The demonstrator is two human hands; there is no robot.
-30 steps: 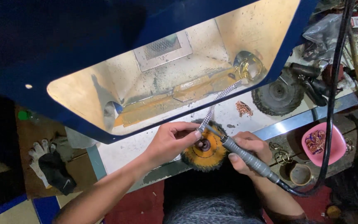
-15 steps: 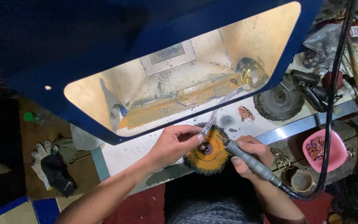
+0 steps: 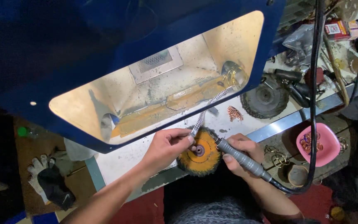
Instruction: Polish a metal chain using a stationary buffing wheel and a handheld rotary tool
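Observation:
My left hand (image 3: 167,146) pinches one end of a twisted silver bangle-like metal piece (image 3: 207,111) and presses it against a round orange bristle wheel (image 3: 199,152). My right hand (image 3: 242,150) grips a grey rotary handpiece (image 3: 243,159), its tip pointing at the wheel's hub. A black flexible cable (image 3: 314,99) runs from the handpiece up past the bench. Both hands sit just below the lit opening of a blue dust hood (image 3: 146,54).
A black bristle wheel (image 3: 264,100) and a small copper-coloured piece (image 3: 234,113) lie on the bench to the right. A pink dish (image 3: 326,140) holds rings, with a small cup (image 3: 297,175) nearby. A work glove (image 3: 50,184) lies at lower left.
The view has shifted slightly. Both hands have stayed at the orange wheel, with the twisted metal piece held against it throughout.

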